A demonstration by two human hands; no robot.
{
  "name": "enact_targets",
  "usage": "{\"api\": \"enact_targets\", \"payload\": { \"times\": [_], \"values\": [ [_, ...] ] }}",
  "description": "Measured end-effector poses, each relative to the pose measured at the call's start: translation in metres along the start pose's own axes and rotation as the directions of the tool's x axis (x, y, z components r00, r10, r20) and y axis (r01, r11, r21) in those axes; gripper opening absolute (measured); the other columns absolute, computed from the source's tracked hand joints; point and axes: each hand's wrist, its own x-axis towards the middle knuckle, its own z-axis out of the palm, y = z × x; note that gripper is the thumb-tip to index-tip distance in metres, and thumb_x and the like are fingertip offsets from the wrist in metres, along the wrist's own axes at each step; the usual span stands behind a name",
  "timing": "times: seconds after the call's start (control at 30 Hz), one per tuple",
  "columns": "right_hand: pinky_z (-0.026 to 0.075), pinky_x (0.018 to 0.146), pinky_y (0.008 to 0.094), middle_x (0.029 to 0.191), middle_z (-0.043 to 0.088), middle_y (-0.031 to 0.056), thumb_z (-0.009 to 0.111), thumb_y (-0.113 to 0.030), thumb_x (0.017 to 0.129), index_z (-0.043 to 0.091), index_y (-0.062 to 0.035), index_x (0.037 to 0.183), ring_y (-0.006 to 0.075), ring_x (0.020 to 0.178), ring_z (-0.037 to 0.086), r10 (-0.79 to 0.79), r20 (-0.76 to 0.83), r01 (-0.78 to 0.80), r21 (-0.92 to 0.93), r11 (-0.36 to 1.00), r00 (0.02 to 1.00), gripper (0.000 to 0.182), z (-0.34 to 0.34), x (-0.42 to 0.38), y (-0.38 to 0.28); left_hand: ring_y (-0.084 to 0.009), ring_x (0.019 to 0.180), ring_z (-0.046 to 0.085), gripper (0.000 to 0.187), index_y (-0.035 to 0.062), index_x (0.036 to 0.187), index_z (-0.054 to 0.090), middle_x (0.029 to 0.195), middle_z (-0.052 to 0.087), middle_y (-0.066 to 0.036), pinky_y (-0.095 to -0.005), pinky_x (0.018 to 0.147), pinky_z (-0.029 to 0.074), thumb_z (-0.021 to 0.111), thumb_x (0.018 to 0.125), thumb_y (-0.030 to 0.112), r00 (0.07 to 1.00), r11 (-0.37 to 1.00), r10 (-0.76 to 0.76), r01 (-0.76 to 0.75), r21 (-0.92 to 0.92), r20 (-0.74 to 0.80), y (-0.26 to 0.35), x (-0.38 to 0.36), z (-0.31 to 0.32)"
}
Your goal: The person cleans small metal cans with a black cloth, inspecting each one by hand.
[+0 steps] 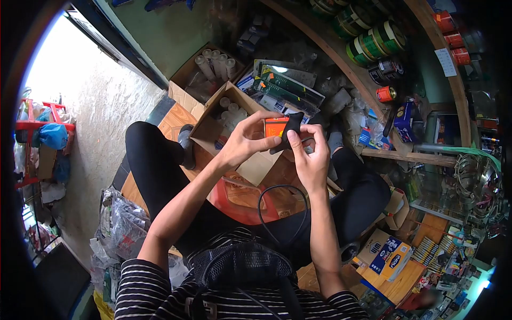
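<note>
My left hand [246, 140] grips a small orange can [273, 128] with a printed label, thumb along its lower edge and fingers over the top. A black cloth [292, 132] lies against the can's right end. My right hand [311, 154] is closed on this cloth, pinching it between thumb and fingers. Both hands are held up in front of me, above an open cardboard box [209, 124] with pale cylindrical containers [230, 113] inside. The can's far side is hidden by the cloth and fingers.
Another carton holds white tubes [213, 63] behind the open box. Packaged goods [290, 85] lie beyond my hands. Wooden shelving at right carries green cans [376, 44] and an orange can [386, 94]. A red plastic stool [242, 200] is under me, and plastic bags [121, 221] are at left.
</note>
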Motion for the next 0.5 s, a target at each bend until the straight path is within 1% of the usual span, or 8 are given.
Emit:
{"api": "enact_targets", "payload": {
  "times": [0.1,0.13,0.23,0.33,0.37,0.4,0.43,0.5],
  "values": [
    [0.044,0.058,0.0275,0.085,0.059,0.0049,0.072,-0.021,0.095,0.061,-0.0013,0.094,0.0116,0.067,0.056,0.09,-0.052,-0.092,-0.034,0.995,0.995,0.023,-0.001,-0.002,-0.001,-0.0172,0.107,0.062,0.059,0.0021,0.134,0.057,0.122,0.064,-0.01,-0.0323,0.09,0.053,0.082,0.084,0.018,0.999,0.999,0.017,-0.018,0.039,0.029,-0.002,0.0,0.002],
    [0.043,0.058,0.0277,0.082,0.057,0.004,0.071,-0.021,0.095,0.062,-0.0018,0.091,0.0111,0.068,0.054,0.075,-0.078,-0.078,-0.047,0.996,0.994,0.022,-0.001,-0.001,-0.003,-0.0164,0.103,0.062,0.061,0.0018,0.135,0.056,0.121,0.064,-0.009,-0.0315,0.087,0.053,0.084,0.083,0.019,1.0,1.0,-0.009,0.009,0.029,0.019,-0.001,0.0,0.003],
    [0.043,0.06,0.0276,0.083,0.056,0.004,0.07,-0.02,0.096,0.061,-0.0019,0.091,0.0111,0.069,0.053,0.011,-0.101,-0.028,-0.166,0.986,0.995,0.021,0.0,-0.002,0.002,-0.0157,0.099,0.062,0.063,0.0019,0.135,0.055,0.12,0.065,-0.008,-0.0293,0.081,0.054,0.085,0.082,0.019,0.999,0.987,0.049,-0.051,0.153,0.018,-0.007,0.003,0.001],
    [0.042,0.062,0.0263,0.083,0.054,0.0032,0.067,-0.017,0.098,0.063,-0.0011,0.094,0.0103,0.071,0.051,0.048,-0.099,-0.05,-0.022,0.999,0.994,0.017,-0.001,-0.002,0.008,-0.0143,0.095,0.062,0.065,0.0023,0.135,0.053,0.116,0.065,-0.008,-0.0272,0.076,0.054,0.086,0.082,0.021,0.995,0.992,0.085,-0.08,0.101,-0.049,-0.01,0.001,0.006],
    [0.042,0.063,0.026,0.083,0.054,0.0031,0.066,-0.017,0.099,0.063,-0.0009,0.094,0.0102,0.071,0.051,0.05,-0.103,-0.047,0.034,0.998,0.993,0.017,-0.001,-0.002,0.009,-0.0142,0.095,0.062,0.065,0.0023,0.135,0.053,0.115,0.065,-0.008,-0.0269,0.076,0.053,0.086,0.082,0.021,0.997,0.993,0.058,-0.053,0.107,-0.042,-0.008,0.001,0.005],
    [0.042,0.065,0.0247,0.085,0.054,0.0024,0.066,-0.012,0.098,0.064,0.0002,0.096,0.0088,0.074,0.051,0.05,-0.106,-0.049,0.017,0.999,0.993,0.013,-0.003,-0.002,0.003,-0.0141,0.095,0.062,0.066,0.0024,0.135,0.052,0.114,0.065,-0.008,-0.0267,0.076,0.053,0.086,0.081,0.021,0.999,0.994,0.03,-0.026,0.111,-0.035,-0.006,0.001,0.005],
    [0.043,0.067,0.0242,0.087,0.054,0.0026,0.066,-0.01,0.098,0.064,0.0006,0.097,0.0086,0.075,0.051,0.045,-0.113,-0.035,0.081,0.996,0.993,0.011,-0.004,-0.003,0.0,-0.014,0.096,0.062,0.066,0.0024,0.135,0.052,0.113,0.066,-0.008,-0.0264,0.076,0.053,0.086,0.081,0.021,1.0,0.993,0.002,0.001,0.115,-0.027,-0.005,0.002,0.005],
    [0.043,0.069,0.023,0.09,0.055,0.003,0.067,-0.007,0.097,0.064,0.0016,0.097,0.0082,0.078,0.052,0.034,-0.127,-0.006,0.21,0.978,0.991,0.009,-0.006,-0.005,-0.004,-0.0138,0.096,0.062,0.067,0.002,0.135,0.052,0.112,0.066,-0.008,-0.0271,0.077,0.054,0.086,0.081,0.022,0.999,0.999,0.009,-0.008,0.041,-0.033,-0.005,0.002,0.007]
  ]
}}
